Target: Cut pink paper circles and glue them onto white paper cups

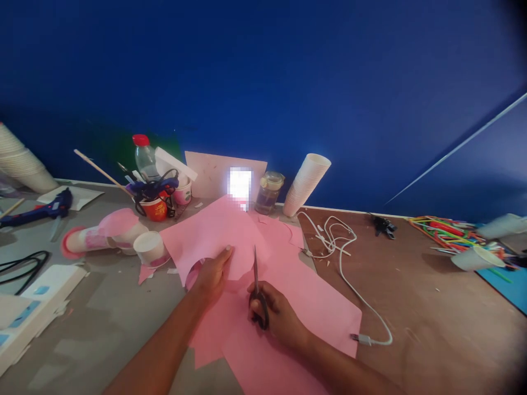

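My left hand point(214, 277) grips a sheet of pink paper point(230, 227) by its near side, thumb on top and the other fingers beneath. A curved cut-out shows in the sheet's edge beside that hand. My right hand point(275, 312) is closed around the dark handles of a pair of scissors point(258, 299). The blades point away from me and meet the right part of the held sheet. Below it, more pink paper point(300, 299) lies flat on the table, with jagged cut edges at the near left.
A paper cup point(151, 249), a cup-built shape point(99, 236) and glue gun point(45, 208) lie left. Behind are a red cup of tools point(154, 208), a jar point(269, 192) and stacked cups point(307, 184). A white cable point(341, 263) and coloured sticks point(448, 233) lie right.
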Demonstrator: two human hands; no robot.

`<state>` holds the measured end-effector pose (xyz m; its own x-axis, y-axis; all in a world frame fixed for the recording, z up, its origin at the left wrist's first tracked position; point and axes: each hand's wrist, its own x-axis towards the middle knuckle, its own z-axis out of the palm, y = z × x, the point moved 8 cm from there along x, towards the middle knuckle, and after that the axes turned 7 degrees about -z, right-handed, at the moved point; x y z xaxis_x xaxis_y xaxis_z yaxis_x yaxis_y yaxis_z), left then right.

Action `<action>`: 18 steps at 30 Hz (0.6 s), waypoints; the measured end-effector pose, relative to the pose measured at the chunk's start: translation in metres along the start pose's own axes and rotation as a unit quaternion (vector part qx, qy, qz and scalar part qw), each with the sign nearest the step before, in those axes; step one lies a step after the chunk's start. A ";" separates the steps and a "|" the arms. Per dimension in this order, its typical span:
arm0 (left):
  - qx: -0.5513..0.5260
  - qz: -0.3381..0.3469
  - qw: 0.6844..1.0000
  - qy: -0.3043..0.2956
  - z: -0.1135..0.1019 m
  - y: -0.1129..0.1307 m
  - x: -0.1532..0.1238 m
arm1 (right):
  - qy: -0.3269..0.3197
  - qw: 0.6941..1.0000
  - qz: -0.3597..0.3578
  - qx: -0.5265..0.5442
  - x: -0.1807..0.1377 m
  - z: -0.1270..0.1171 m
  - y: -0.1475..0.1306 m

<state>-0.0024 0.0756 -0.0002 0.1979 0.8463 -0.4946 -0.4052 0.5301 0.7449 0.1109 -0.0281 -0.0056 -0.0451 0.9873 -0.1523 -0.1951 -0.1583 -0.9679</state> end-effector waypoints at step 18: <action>-0.097 -0.089 0.990 -0.042 0.001 -0.013 0.010 | -0.013 0.999 0.003 -0.030 -0.004 0.004 -0.002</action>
<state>0.0059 0.0768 -0.0142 0.3512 0.7461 -0.5657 -0.5196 0.6579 0.5451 0.1076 -0.0316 -0.0022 -0.0711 0.9856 -0.1534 -0.1357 -0.1620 -0.9774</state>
